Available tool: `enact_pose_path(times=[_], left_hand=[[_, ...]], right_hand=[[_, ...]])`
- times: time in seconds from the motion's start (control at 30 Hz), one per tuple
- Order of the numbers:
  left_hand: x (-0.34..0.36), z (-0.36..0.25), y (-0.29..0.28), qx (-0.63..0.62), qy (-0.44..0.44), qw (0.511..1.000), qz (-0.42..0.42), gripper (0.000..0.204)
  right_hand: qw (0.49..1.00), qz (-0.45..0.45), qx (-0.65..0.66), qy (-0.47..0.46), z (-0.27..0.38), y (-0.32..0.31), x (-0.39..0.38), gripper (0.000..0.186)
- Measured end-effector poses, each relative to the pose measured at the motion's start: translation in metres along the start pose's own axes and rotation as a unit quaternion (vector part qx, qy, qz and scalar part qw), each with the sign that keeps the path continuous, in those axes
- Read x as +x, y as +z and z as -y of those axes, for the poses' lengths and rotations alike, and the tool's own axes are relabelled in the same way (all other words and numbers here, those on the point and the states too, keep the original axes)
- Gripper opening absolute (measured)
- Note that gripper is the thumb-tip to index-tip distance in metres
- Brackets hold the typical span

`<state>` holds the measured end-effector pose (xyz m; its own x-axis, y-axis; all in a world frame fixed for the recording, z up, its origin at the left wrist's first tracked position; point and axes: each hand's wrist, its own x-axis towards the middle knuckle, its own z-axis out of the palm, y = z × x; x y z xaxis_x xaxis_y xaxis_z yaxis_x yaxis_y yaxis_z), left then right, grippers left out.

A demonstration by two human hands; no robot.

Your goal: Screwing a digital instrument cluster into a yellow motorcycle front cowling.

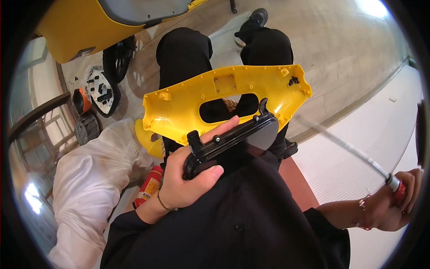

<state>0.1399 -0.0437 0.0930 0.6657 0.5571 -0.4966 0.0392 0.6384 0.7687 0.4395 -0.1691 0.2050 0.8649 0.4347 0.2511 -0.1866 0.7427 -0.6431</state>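
Has both hands closed on something. Grips in the left hand (179,181) the left end of a long, glossy black plastic part (235,140) with two projecting brackets and silver screws, thumb on the near side, one finger stretched along the far edge. Holds this part slanted in front of the black shirt (237,201), overlapping in view the near edge of the shell beyond. Wraps the right hand (394,206) fully around the red handle of a long screwdriver with a silver shaft (375,167). Points the blurred shaft toward the shell's right end; cannot tell exactly where it stops.

Bears across the thighs a broad, curved yellow plastic shell (188,110) with an oblong central opening. Carries near the shell's far right corner a small cluster of black screws (293,81).

Shows to the left a red cylindrical fire extinguisher (150,184) and a crumpled, translucent white sheet (89,175); to the right, a white ribbed panel (349,179). Farther off, toward the wood-look floor's (322,49) far left corner, includes a large yellow body with a grey top (80,31).
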Motion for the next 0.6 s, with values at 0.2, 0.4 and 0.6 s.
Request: enact_pose_path(times=[0.2,0.4,0.6], left_hand=[[-0.002,0.001,0.006,0.146,0.068,0.987,-0.004,0.064],[-0.003,0.008,0.009,0.113,0.047,0.993,-0.007,0.062],[-0.003,0.010,0.008,0.078,0.033,0.996,0.014,0.061]], right_hand=[[0.988,0.000,0.153,0.009,-0.022,0.004,-0.014,0.033],[0.970,0.052,0.233,0.031,-0.020,-0.013,-0.017,0.038],[0.952,0.090,0.279,0.094,-0.009,-0.033,-0.020,0.041]])
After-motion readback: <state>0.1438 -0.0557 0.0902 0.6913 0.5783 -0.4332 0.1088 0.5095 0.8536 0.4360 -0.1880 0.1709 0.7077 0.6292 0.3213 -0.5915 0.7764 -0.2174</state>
